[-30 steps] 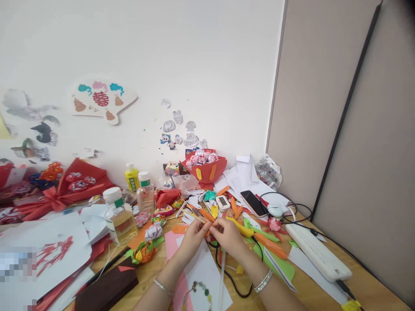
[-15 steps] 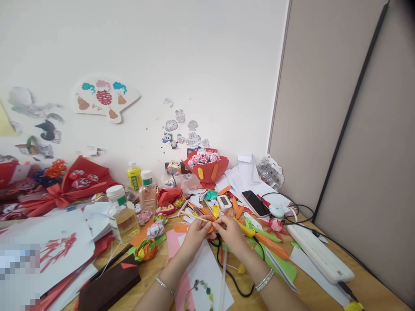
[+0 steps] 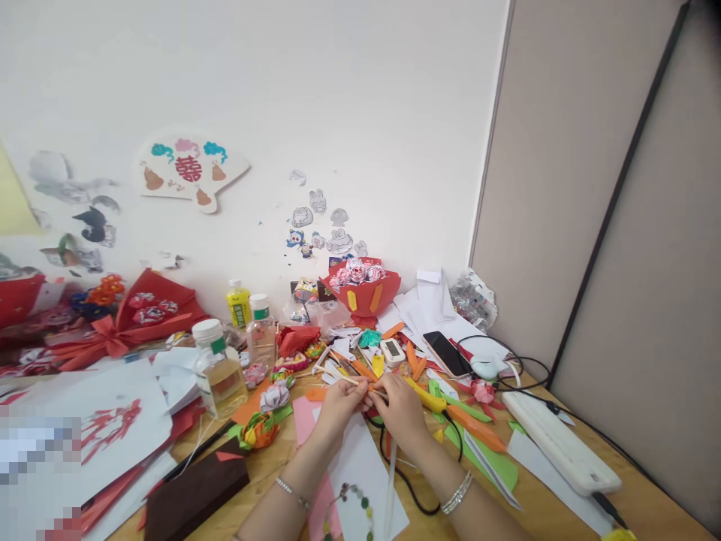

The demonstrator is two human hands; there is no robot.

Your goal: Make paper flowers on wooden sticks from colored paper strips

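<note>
My left hand and my right hand meet above the middle of the table, fingers pinched together. Between them runs a thin pale stick, slanting from upper left down to the right fingertips. A bit of orange paper shows at the fingertips around the stick; its exact shape is hidden. Below my wrists lie a white sheet, a pink sheet and a bead bracelet. A yellow glue gun with a black cord rests just beyond my right hand.
On the left stand bottles and crumpled paper flowers. A red paper bouquet stands at the wall. Right of my hands are a phone, a white power strip, cables, and green and orange paper scraps.
The view has shifted slightly, so everything sits a little further right. My right fingers have moved a little along the stick, whose end now shows at them.
</note>
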